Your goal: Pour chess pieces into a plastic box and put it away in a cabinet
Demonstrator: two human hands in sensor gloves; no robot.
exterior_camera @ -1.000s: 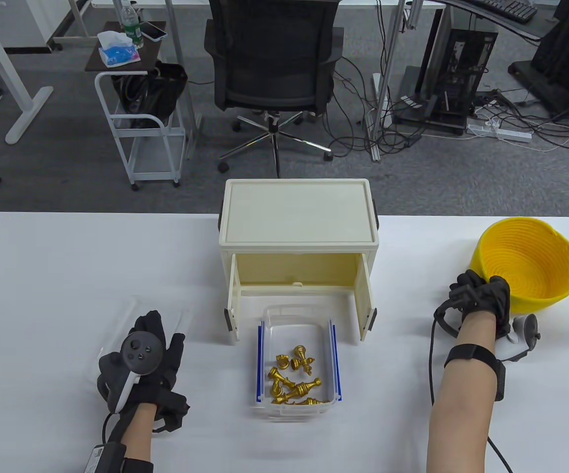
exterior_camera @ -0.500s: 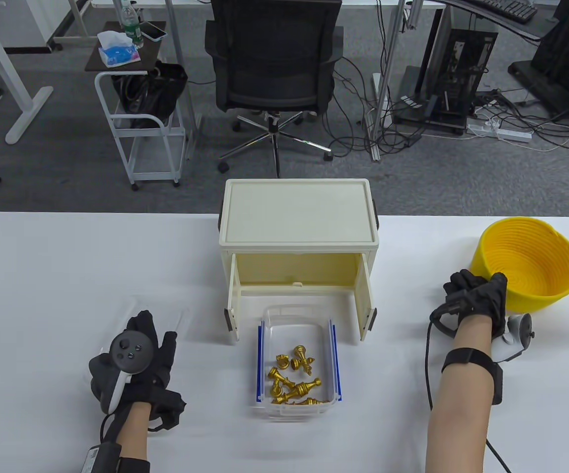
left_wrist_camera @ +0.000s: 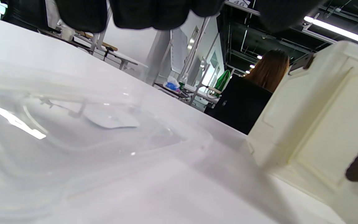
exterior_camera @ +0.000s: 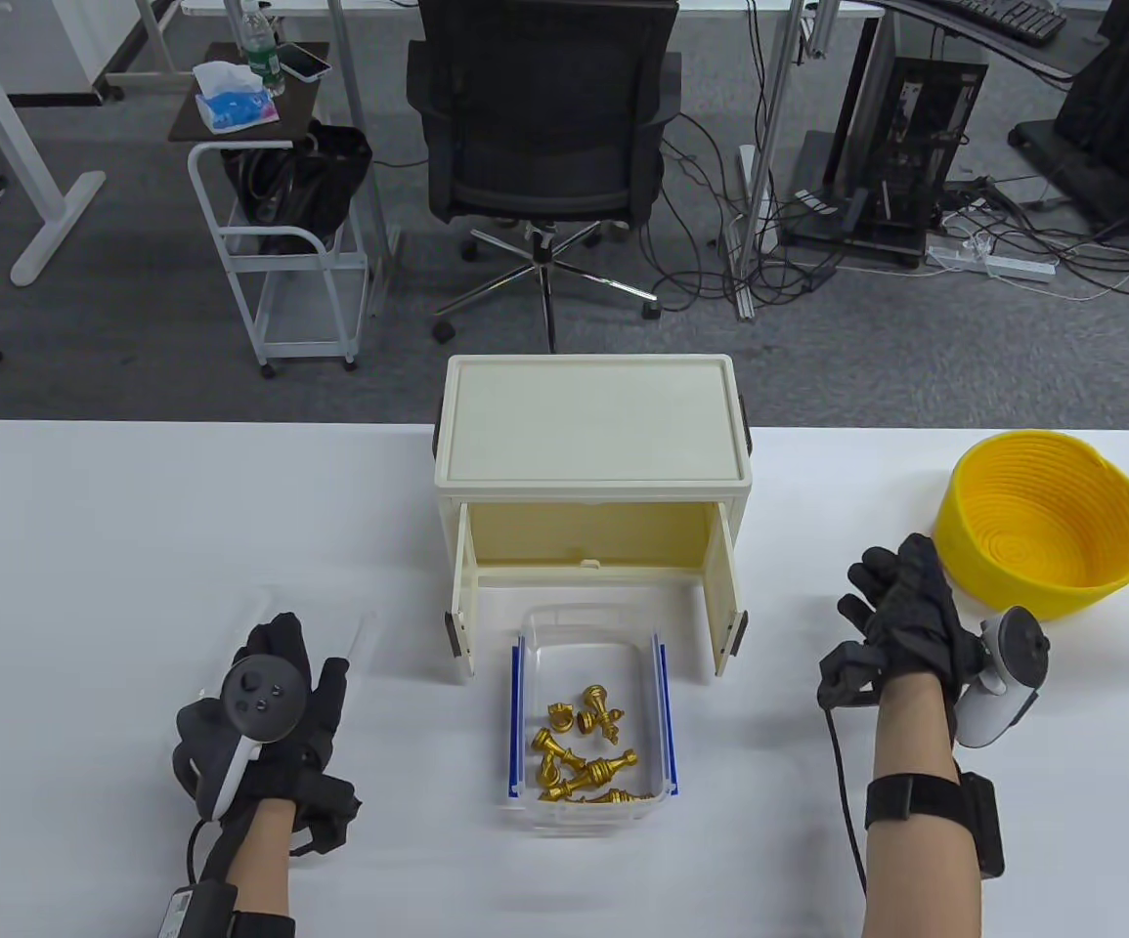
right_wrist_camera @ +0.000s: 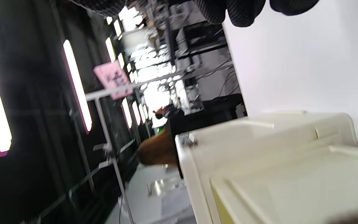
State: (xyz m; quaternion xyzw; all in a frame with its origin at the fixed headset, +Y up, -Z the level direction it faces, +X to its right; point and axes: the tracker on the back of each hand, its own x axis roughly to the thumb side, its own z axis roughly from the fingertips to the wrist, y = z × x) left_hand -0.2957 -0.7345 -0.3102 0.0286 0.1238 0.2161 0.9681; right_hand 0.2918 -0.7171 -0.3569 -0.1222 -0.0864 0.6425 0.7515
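The left hand (exterior_camera: pixel 271 713) is lying palm down at the lower left of the table view, fingers extended toward the top of the frame, tracker facing up. Its forearm is entering from the bottom edge. The right hand (exterior_camera: pixel 906 625) is sitting at the right of the frame, fingers spread and gripping nothing, with its tracker projecting to the right. Its bare forearm is carrying a black strap.
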